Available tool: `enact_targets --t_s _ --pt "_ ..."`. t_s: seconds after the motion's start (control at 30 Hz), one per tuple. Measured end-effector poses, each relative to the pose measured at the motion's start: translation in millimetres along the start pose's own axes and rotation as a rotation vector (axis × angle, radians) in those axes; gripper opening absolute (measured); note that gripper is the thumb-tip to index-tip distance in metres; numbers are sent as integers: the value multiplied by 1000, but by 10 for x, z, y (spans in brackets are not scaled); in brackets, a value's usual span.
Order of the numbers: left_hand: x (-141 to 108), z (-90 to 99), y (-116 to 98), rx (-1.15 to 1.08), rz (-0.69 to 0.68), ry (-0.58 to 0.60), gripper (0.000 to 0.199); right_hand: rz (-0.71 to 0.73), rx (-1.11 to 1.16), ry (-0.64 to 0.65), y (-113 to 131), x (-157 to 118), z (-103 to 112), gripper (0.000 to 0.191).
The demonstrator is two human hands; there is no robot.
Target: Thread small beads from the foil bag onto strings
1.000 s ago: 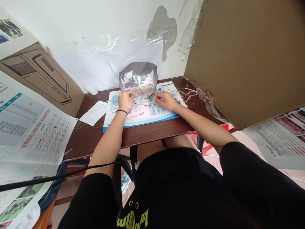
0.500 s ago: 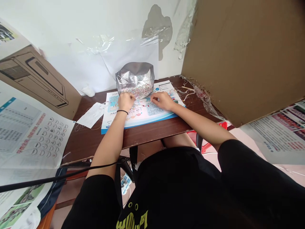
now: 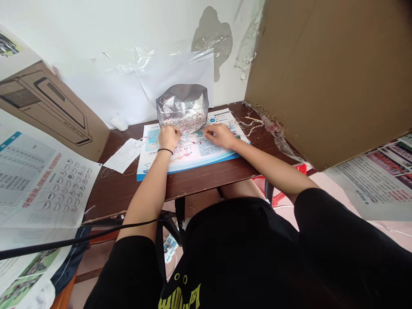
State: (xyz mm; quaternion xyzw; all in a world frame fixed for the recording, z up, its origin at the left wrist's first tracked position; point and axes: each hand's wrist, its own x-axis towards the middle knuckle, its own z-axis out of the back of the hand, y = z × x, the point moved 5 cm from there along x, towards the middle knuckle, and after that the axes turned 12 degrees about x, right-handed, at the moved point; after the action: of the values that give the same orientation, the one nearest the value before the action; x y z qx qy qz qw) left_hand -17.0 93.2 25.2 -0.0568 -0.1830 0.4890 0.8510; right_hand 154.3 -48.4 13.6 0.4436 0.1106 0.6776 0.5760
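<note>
A silvery bag [image 3: 183, 105] with a see-through grey top stands against the wall, many small pinkish and white beads [image 3: 188, 122] in its lower part. Just in front of its left corner is my left hand [image 3: 169, 137], fingers curled closed, a dark band round the wrist. My right hand [image 3: 220, 136] lies near the bag's right corner, thumb and forefinger pinched together. Whatever either hand holds is too small to make out. Under both hands is a printed sheet [image 3: 209, 150] with a blue edge. Small pale and reddish bits lie between the hands.
The brown desk [image 3: 193, 185] ends close to my body. A white paper slip [image 3: 124, 155] lies at left among loose threads. Strands and crumpled clear plastic [image 3: 278, 135] are at right. Cardboard [image 3: 322, 77] walls in the right side; a printed carton [image 3: 51, 103] is at left.
My left hand has shifted very slightly left, its fingers curled in a little more. My right hand and the bag look the same.
</note>
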Motion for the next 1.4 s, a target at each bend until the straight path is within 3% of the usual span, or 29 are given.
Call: enact_targets --t_s 0.13,0.2,0.37,0.47,0.63,0.87,1.4 --pt "-12 113 -14 -241 47 -114 17 -5 -25 -37 -9 3 11 15" --pt "-51 139 -66 -457 106 -94 15 -22 -40 -75 -20 4 36 15" --pt "-261 -74 -432 -1077 176 351 16 -67 -47 -195 -36 -2 130 16" --pt "-361 -200 -594 -1248 171 502 16 -61 -46 -225 -9 -5 156 17" --pt "-378 -343 -606 -1289 181 582 19 -41 26 -251 74 -4 173 18" --pt "-355 -399 -587 -1333 168 619 15 -73 147 -338 76 -8 206 16" --pt "-385 -375 -596 -1302 256 568 17 -68 85 -279 167 -25 173 18"
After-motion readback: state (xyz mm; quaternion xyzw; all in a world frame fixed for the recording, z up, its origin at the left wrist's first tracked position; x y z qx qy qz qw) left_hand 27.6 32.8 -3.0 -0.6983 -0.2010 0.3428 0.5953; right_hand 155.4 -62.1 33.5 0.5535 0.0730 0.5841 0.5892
